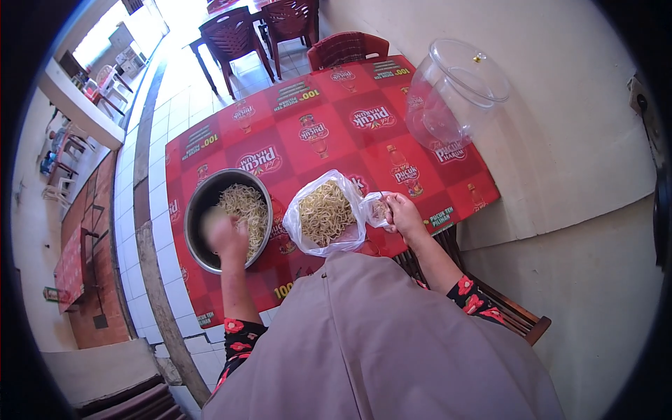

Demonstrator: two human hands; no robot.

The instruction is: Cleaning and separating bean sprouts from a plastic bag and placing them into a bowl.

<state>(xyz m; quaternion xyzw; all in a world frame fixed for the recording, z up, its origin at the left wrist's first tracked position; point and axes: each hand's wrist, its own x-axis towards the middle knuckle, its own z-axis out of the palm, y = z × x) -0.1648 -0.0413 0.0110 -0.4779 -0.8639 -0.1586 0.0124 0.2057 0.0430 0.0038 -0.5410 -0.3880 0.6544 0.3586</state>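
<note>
Leftward in frame, my left hand (pixel 229 238), grip too blurred to tell, overlies a metal bowl (pixel 201 203) of sprouts (pixel 245 204); centre right, my right hand (pixel 404 215) pinches a small plastic bag (pixel 378 212).

A clear plastic jar (pixel 435 126) sits in the upper right of the frame, beside a pale wall (pixel 553 140). Dark red plastic chairs (pixel 234 43) stand at the top centre on white floor tiles (pixel 168 120). A red-covered table (pixel 71 278) shows at the left, and brown wooden slats (pixel 519 320) at the lower right.
</note>
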